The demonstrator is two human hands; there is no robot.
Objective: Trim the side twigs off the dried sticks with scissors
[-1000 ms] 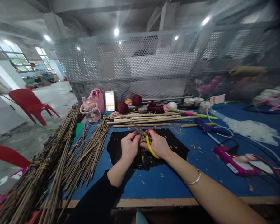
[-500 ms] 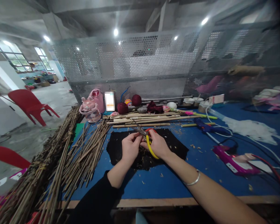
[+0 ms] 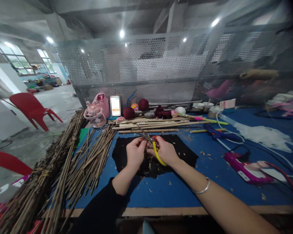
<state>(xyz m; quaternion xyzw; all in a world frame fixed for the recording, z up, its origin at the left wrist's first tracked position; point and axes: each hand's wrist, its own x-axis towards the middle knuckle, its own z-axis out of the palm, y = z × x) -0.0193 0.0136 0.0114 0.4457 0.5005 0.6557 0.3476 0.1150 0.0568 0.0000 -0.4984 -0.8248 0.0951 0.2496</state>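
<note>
A pair of scissors [image 3: 156,152] with a yellow and a red handle is in my right hand [image 3: 166,152], its metal blades pointing up and left past my left fingertips. My left hand [image 3: 135,152] is closed in a pinch close beside the blades. What it pinches is mostly hidden; a small clump of dry brownish plant matter [image 3: 150,146] shows between the two hands. Under both hands lies a black cloth [image 3: 185,152] strewn with dry bits, spread on the blue tabletop [image 3: 158,196].
Cut dry stems [image 3: 91,159] and a long stem bundle [image 3: 47,162] lie to the left. Behind the cloth are pale sticks [image 3: 153,124] and dark red yarn balls [image 3: 143,104]. To the right are a blue glue gun [image 3: 213,131], cords and a purple power strip [image 3: 246,170].
My left fingers have shifted very slightly, and a little more of the dry clump shows between my hands. The scissors stay in my right hand, almost unmoved.
</note>
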